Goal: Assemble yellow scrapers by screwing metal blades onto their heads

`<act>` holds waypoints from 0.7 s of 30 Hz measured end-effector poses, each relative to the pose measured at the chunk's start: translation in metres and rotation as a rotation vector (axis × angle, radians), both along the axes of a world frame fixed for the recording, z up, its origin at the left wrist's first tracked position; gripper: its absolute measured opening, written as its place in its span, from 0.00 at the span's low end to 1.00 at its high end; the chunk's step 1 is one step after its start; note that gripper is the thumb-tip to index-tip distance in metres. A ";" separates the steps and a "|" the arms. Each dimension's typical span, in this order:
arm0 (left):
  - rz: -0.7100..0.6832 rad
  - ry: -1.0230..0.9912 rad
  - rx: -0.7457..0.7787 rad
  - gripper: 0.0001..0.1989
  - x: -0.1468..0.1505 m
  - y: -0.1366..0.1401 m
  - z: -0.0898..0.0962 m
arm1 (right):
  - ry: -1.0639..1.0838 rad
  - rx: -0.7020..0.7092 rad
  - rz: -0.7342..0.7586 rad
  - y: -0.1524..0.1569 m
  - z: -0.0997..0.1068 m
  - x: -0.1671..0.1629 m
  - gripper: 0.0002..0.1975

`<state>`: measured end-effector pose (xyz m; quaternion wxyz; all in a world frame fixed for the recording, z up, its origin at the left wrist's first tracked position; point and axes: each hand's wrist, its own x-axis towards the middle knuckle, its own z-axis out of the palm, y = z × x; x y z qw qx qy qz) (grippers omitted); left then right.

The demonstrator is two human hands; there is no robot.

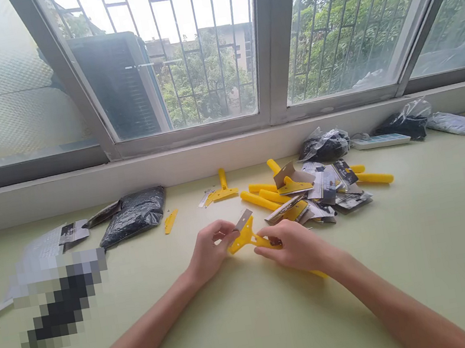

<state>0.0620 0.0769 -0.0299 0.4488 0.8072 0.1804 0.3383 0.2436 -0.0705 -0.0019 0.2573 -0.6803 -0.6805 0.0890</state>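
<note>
My right hand [296,243] is closed round the handle of a yellow scraper [244,238], its wide head pointing left and the handle's end showing below my wrist. Pinched between the thumb and fingers of my left hand [214,249] is a flat metal blade [243,220], held against the scraper's head. My left fingertips hide part of the blade and the head's near corner. Beyond my hands lies another yellow scraper [222,192], with a small yellow plate [171,221] to its left.
Several yellow scrapers and printed cards [324,182] lie heaped at the back right. A black plastic bag [134,215] sits at the back left beside papers. More bags [326,144] and a white flat box [382,140] stand along the windowsill wall [211,154].
</note>
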 end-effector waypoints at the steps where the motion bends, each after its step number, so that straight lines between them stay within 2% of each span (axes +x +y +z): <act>1: -0.007 -0.006 -0.027 0.10 0.000 0.001 0.000 | -0.003 0.006 0.002 0.000 0.000 0.000 0.21; 6: -0.027 -0.046 -0.115 0.15 0.001 0.001 0.004 | -0.018 0.058 0.009 0.000 -0.001 0.001 0.17; 10: -0.022 -0.101 -0.113 0.14 0.001 0.001 0.005 | -0.038 0.111 0.009 0.001 -0.003 0.002 0.17; 18: 0.095 -0.222 0.043 0.05 -0.001 -0.004 0.005 | -0.099 0.275 0.038 0.004 -0.007 0.006 0.09; 21: 0.121 -0.255 0.172 0.04 -0.002 -0.012 0.006 | -0.146 0.347 0.069 0.003 -0.008 0.007 0.09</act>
